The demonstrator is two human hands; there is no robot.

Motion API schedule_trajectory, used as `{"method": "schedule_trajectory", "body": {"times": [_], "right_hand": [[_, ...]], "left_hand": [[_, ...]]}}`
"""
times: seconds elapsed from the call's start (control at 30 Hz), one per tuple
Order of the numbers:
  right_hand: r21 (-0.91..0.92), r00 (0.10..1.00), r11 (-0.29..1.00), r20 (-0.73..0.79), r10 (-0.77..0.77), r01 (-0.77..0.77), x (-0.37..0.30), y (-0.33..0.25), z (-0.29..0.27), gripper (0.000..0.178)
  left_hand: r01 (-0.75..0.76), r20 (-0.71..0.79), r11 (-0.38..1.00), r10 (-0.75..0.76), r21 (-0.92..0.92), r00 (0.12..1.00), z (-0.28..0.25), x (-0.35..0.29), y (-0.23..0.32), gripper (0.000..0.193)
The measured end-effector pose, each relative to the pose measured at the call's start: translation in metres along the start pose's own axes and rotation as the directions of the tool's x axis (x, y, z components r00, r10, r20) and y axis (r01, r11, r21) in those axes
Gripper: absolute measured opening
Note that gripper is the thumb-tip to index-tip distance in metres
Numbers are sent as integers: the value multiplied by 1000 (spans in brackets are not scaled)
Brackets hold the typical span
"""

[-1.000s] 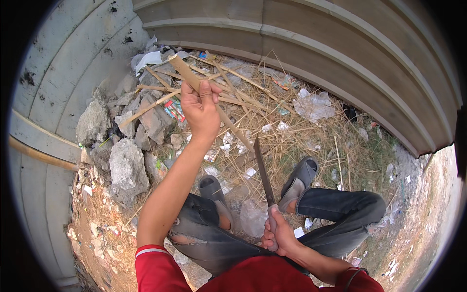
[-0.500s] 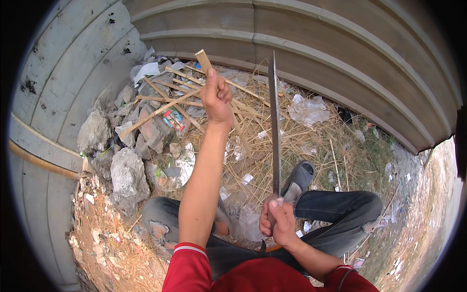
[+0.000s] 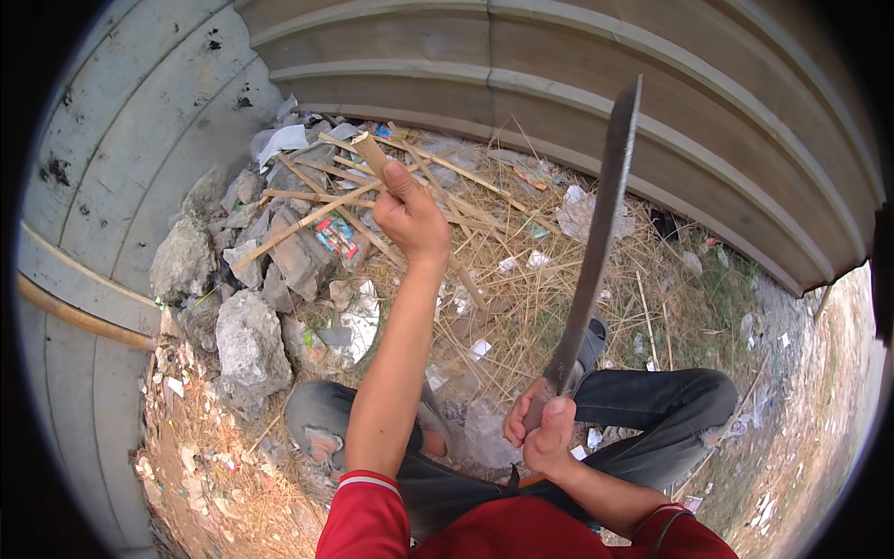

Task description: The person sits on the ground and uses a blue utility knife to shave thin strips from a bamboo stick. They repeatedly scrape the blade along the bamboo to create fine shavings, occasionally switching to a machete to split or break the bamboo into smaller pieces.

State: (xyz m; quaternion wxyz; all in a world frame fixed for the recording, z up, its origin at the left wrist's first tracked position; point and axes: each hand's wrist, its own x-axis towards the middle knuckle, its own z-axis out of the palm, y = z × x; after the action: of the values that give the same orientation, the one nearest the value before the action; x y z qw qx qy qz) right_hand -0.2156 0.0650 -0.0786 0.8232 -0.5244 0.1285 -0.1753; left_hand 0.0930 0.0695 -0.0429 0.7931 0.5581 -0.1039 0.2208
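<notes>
Two hands share the chopping step: the left hand (image 3: pixel 410 216) grips a bamboo stick (image 3: pixel 421 220) far ahead over the litter, the right hand (image 3: pixel 543 433) clenches a raised machete (image 3: pixel 596 238), needing a controlled downstroke clear of fingers.

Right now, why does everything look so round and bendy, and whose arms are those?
The picture comes from a wide camera worn on a person's head, looking down. That lens bends straight edges. The arms are the person's own. The left hand holds a bamboo stick out in front. The right hand grips a long knife with its blade raised. The person sits on the ground among dry straw, rocks and litter, beside a metal wall.
</notes>
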Motion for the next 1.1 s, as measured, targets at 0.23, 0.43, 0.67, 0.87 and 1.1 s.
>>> {"method": "schedule_trajectory", "body": {"times": [0.23,0.43,0.67,0.87,1.1], "right_hand": [[161,729,730,-79,680,-664,6,-6,-1,64],[24,986,988,66,-155,154,14,-17,14,65],[405,450,500,-219,866,-766,-5,54,-22,62],[112,971,966,83,225,-234,12,-31,3,60],[175,494,501,-83,866,-848,-20,47,-32,61]], "left_hand": [[-1,-35,1000,0,-21,999,-13,6,2,59],[19,-57,998,-16,56,998,-6,3,0,66],[-26,-41,998,24,-60,999,-14,7,2,57],[100,147,971,-69,-215,987,-15,2,9,60],[177,190,921,-115,-347,975,-13,3,12,60]]}}
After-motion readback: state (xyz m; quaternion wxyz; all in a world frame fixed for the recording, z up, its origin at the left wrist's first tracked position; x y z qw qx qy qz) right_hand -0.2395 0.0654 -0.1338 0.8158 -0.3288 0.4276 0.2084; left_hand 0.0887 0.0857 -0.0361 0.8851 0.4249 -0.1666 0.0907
